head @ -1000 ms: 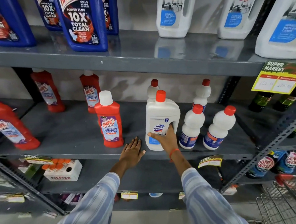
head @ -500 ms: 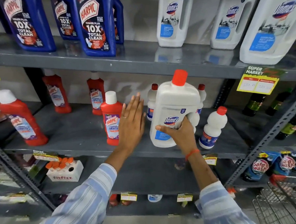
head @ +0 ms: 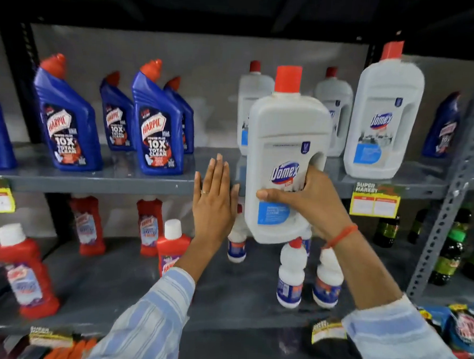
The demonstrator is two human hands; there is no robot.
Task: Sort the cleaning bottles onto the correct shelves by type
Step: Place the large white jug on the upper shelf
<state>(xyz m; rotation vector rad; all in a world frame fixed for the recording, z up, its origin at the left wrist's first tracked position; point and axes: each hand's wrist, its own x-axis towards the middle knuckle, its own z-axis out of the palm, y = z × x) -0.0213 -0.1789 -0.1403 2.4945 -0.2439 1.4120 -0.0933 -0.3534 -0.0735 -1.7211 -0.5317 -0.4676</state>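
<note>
My right hand [head: 303,202] grips a large white Domex bottle [head: 287,143] with a red cap by its handle, holding it upright in the air in front of the upper shelf [head: 106,180]. Just left of the bottle, my left hand [head: 214,203] is raised flat with fingers together and holds nothing. On the upper shelf stand several blue Harpic bottles [head: 159,126] at the left and three white Domex bottles [head: 384,121] at the right. The lower shelf [head: 142,292] carries red Harpic bottles [head: 25,272] on the left and small white red-capped bottles [head: 291,275] under the held one.
A perforated grey upright [head: 461,174] bounds the shelves on the right, with dark green bottles [head: 448,256] beyond it. Yellow price tags [head: 374,205] hang from the shelf edges. Blue pouches [head: 467,326] lie at the lower right.
My right hand has lifted the Domex bottle from the lower shelf up to the level of the upper shelf. My left hand has risen beside it. The view has tilted upward.
</note>
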